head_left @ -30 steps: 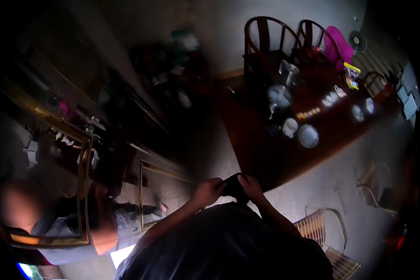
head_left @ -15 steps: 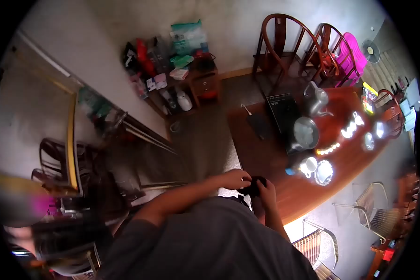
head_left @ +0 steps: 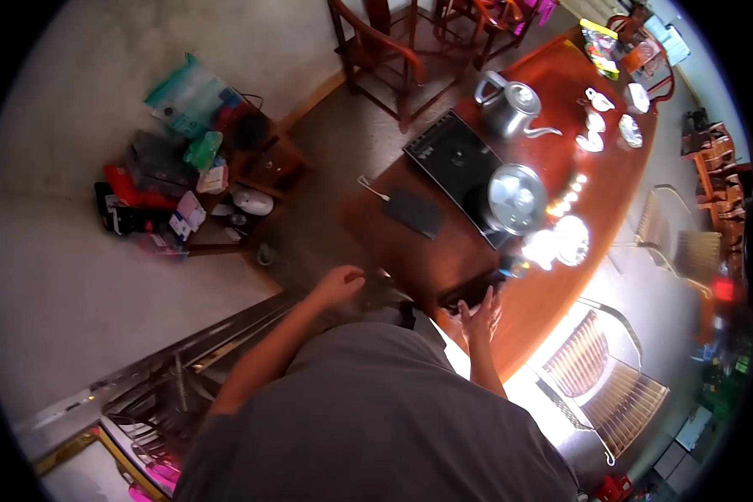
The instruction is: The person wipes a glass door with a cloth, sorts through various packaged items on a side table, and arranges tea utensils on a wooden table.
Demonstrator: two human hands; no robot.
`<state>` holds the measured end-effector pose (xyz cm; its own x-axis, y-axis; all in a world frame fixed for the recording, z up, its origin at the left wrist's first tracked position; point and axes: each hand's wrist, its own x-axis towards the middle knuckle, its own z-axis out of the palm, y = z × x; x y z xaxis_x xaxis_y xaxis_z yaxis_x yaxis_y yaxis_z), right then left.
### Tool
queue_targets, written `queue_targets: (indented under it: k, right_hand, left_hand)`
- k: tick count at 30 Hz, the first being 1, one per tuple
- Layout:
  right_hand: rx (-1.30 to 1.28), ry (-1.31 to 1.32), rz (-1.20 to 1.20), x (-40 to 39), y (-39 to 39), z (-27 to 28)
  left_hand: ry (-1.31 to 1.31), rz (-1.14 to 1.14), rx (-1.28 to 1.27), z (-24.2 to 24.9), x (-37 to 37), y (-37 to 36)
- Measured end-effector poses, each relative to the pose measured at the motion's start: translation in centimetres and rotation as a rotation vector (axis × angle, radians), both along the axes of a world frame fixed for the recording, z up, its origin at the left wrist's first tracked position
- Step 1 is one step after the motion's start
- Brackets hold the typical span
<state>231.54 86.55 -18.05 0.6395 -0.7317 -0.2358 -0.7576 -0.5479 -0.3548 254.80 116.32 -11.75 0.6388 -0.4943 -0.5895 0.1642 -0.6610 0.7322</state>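
My left hand (head_left: 339,285) hangs over the near left side of the table, away from the things on it. Its fingers curl in loosely, and I see nothing in them. At the table's near edge my right hand (head_left: 481,318) has its fingers spread beside a dark flat object (head_left: 468,289). Blur hides what kind of object it is, and whether the fingertips touch it. Farther up the table (head_left: 376,194) lie a black flat piece (head_left: 412,214) with a light cord and a black cooktop (head_left: 452,155). A metal pot (head_left: 517,199) sits at the cooktop's right side.
A metal kettle (head_left: 510,107) stands beyond the pot. Glossy white dishes (head_left: 571,241) are on the right, and a yellow packet (head_left: 600,48) lies at the far end. A woven chair (head_left: 598,376) stands right of the table; a cluttered cabinet (head_left: 268,171) stands left.
My hands have come apart; both were at a dark object before. The left has drawn away leftward, and the right has opened beside the dark object on the table. My view has turned.
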Motion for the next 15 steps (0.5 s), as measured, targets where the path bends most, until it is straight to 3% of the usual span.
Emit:
queue_targets:
  k: [3, 5, 8, 11, 15]
  right_hand:
    - [-0.114, 0.185, -0.098, 3.1, 1.8, -3.7]
    - [-0.157, 0.083, 0.010, 3.8, 2.8, -6.4]
    - [-0.136, 0.017, 0.069, 4.6, 4.1, -5.6]
    - [-0.163, 0.019, 0.058, 5.6, 5.2, -5.7]
    - [-0.209, 0.113, 0.003, 6.1, 6.8, -5.5]
  left_hand:
    - [0.044, 0.125, 0.061, -0.8, 1.9, 5.3]
    - [0.058, 0.187, 0.079, -2.9, 3.5, 9.1]
    - [0.170, 0.513, -0.011, -3.5, 5.9, 11.5]
    - [0.222, 0.524, -0.030, -3.9, 9.1, 12.1]
    - [0.323, 0.385, 0.010, -0.7, 12.9, 8.6]
